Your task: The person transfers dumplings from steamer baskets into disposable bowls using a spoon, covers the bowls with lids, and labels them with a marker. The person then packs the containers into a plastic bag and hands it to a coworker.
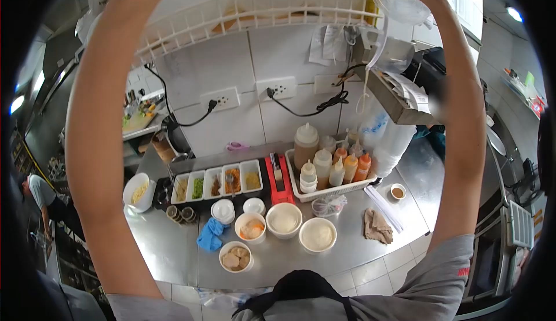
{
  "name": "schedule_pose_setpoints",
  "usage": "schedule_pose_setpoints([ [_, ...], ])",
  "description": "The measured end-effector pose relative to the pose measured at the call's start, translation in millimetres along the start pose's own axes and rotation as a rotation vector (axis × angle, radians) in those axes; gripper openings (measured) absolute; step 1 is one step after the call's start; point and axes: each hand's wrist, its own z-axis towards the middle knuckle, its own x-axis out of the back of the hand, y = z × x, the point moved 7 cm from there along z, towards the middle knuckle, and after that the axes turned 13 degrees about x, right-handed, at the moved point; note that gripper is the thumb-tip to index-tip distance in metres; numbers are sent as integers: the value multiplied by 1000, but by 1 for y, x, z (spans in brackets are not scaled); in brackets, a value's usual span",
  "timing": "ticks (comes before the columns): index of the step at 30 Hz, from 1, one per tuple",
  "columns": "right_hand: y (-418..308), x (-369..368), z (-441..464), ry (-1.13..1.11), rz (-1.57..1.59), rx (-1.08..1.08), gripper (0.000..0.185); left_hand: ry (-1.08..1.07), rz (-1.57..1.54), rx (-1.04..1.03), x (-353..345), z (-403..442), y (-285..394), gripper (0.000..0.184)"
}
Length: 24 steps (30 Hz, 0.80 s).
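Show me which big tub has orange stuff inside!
The tub just behind the chunky one, beside the crumpled blue thing; the other three look pale inside.

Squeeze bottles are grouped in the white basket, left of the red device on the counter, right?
Not left: the head view shows the squeeze bottles in the white basket right of the red device on the counter.
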Motion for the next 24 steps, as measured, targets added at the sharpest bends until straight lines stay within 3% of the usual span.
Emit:
schedule_pose_setpoints([
  [2, 8, -8, 5, 6, -67, 100, 28, -17, -79, 67, 22, -17, -7, 13],
  [5, 37, -11, 17, 141, -184, 329, 30, -85, 81, 251, 59, -45, -1, 18],
  [7, 9, 10, 15, 166, 28, 133, 29, -92, 126, 437, 72, -57, 22, 21],
  [8, -13, 13, 6, 242, 72, 276, 26, -117, 121, 434, 79, -67, 20, 22],
  [12, 5, -21, -1, -134, -11, 15, 27, -198, 136, 464, 113, -96, 10, 25],
  [17, -27, -50, -16, -430, -346, 329, 29, -267, 174, 521, 156, -119, -4, 29],
  [18, -45, -50, -12, -550, -382, 236, 29, -281, 188, 549, 165, -125, -11, 30],
  [21, -70, -34, -19, -511, -17, 211, 27, -318, 233, 732, 191, -166, -37, 33],
  [24, -136, -39, -67, -468, 318, 119, 27, -384, 182, 1139, 218, -271, -69, 33],
])
